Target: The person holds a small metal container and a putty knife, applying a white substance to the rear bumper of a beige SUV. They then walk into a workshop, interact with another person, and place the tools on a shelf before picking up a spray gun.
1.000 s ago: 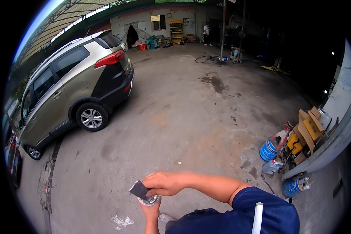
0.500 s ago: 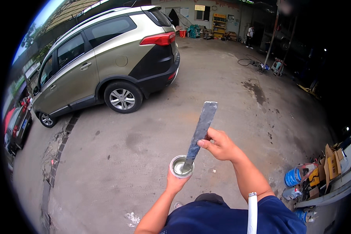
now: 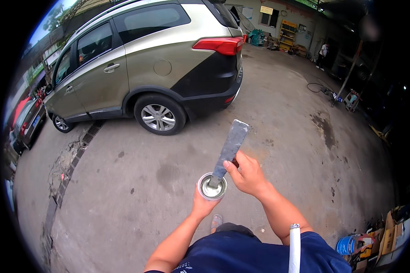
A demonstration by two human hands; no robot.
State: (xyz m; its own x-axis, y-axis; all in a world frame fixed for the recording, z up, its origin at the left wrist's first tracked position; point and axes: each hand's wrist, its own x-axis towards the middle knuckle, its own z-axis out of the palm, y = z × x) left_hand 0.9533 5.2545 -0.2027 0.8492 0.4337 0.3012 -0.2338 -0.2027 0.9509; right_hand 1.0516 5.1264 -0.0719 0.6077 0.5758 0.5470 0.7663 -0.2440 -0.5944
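My left hand (image 3: 203, 204) is wrapped around a small round cup (image 3: 202, 193) and holds it in front of my body. Pale greenish-silver liquid, which looks like paint, lies inside the cup. In my right hand (image 3: 249, 176) is a long flat grey stirring stick (image 3: 232, 142), gripped between thumb and fingers near its middle. Its lower end dips into the liquid, leaning against the cup's far rim. The upper end points up and slightly right, toward the car's rear. Paint smears cover the stick's surface.
A greenish-beige SUV (image 3: 143, 73) with a black lower rear stands ahead on the left. Beyond it is a dark car (image 3: 31, 119). A drain grate (image 3: 90, 134) runs along the left. Blue bucket (image 3: 345, 245) and cardboard (image 3: 389, 239) lie at right. A person (image 3: 322, 55) stands far back.
The SUV appears nearer and farther right in view. My right hand has come down closer to the cup, and the stick has shifted within the liquid.
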